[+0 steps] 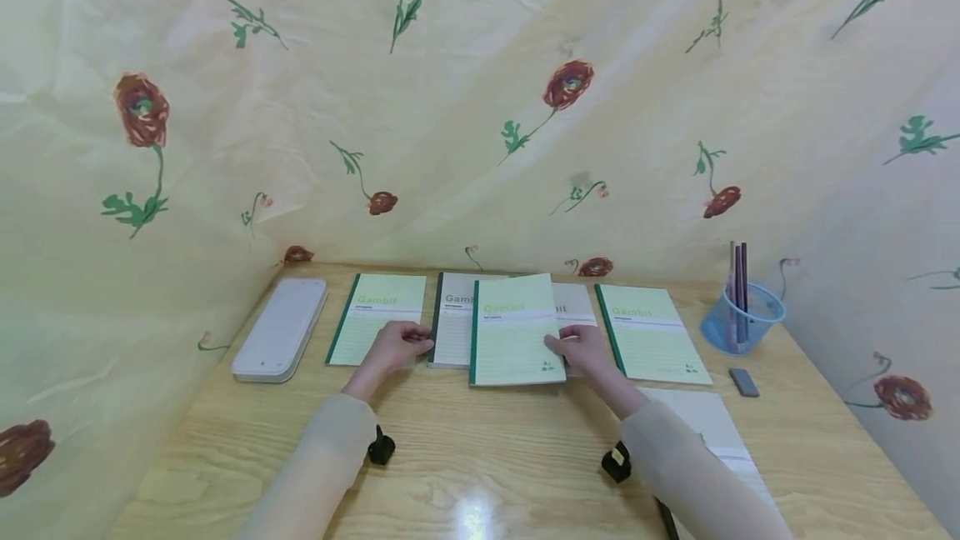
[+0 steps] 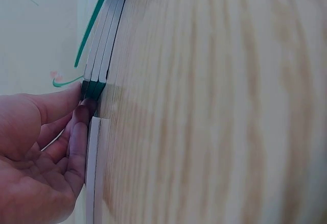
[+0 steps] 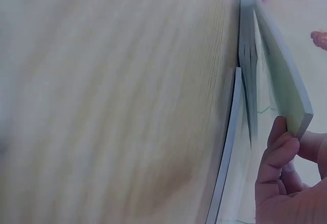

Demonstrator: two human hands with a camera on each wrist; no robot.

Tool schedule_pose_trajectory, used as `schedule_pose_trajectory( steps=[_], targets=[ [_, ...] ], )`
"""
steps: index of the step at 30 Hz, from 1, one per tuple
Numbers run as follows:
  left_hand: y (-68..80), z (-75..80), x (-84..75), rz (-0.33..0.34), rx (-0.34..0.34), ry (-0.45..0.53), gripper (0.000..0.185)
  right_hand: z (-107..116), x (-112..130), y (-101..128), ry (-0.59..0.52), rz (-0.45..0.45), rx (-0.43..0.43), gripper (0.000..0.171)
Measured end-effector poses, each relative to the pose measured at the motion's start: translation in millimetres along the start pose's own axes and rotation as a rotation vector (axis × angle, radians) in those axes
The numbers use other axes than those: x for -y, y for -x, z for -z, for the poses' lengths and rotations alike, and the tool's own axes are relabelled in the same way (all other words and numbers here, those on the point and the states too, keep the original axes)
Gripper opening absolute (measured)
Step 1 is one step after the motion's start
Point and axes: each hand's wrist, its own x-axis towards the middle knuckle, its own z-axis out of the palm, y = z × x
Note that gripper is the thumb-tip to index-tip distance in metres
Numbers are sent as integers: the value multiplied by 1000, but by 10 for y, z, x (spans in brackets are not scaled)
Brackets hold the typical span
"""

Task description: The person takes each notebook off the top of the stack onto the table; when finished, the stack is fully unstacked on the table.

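Note:
My right hand [image 1: 583, 348] pinches the right edge of a light green notebook [image 1: 517, 344] with a dark green spine. In the right wrist view, this notebook [image 3: 286, 76] is tilted up above a stack of notebooks [image 3: 249, 55]. Under it in the head view, grey notebooks [image 1: 453, 323] are partly covered. My left hand [image 1: 397, 342] is at the stack's dark spine; in the left wrist view its thumb and finger pinch the lower spine corner of the stacked notebooks [image 2: 104, 45]. Another green notebook [image 1: 382, 298] lies partly under the left hand.
A third green notebook [image 1: 652, 336] lies right of the stack. A grey notebook [image 1: 712, 423] sits partly under my right forearm. At the far right stand a blue pen cup [image 1: 727, 327] with pencils and a grey eraser [image 1: 744, 382]. A white case [image 1: 280, 327] lies at the left.

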Motion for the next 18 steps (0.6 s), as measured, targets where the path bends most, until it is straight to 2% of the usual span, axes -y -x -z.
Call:
schedule_pose_trajectory(
  steps=[6,14,18],
  targets=[
    [-1,3,-20,6,3,2,23,188,-121,234,3,22,24,39],
    [-4,-9,-13,29,10,6,24,448,-368,568,-4,-36,44,50],
    [-4,-1,-7,34,11,7,24,550,-469,735,1,-59,53,45]
  ],
)
